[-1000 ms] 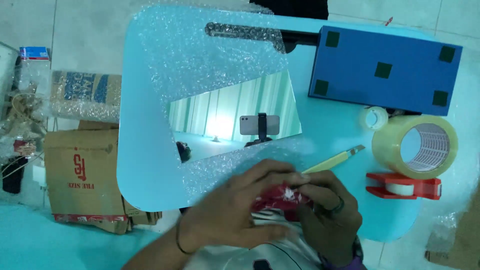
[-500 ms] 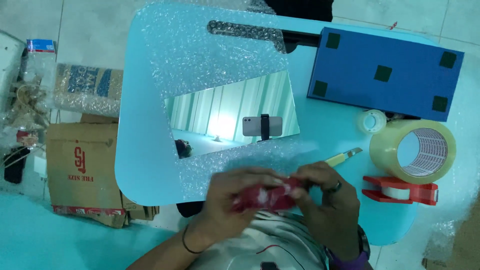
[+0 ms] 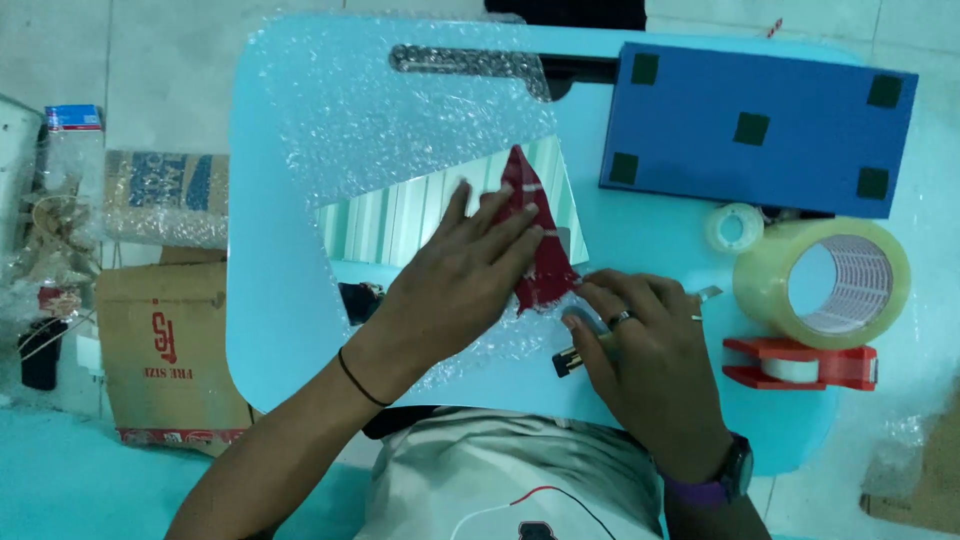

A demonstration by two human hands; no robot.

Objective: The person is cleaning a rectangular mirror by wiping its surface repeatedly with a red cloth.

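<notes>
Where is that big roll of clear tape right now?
In the head view, the big roll of clear tape stands on the light blue table at the person's right, just above the red tape dispenser and below the blue box, beside the right hand.

red cloth (image 3: pixel 535 240) half under left hand (image 3: pixel 455 290)

Left hand (image 3: pixel 470 275) lies flat, palm down, fingers spread and stretched forward; right hand (image 3: pixel 640 340) rests beside it, fingers curled inward
</notes>
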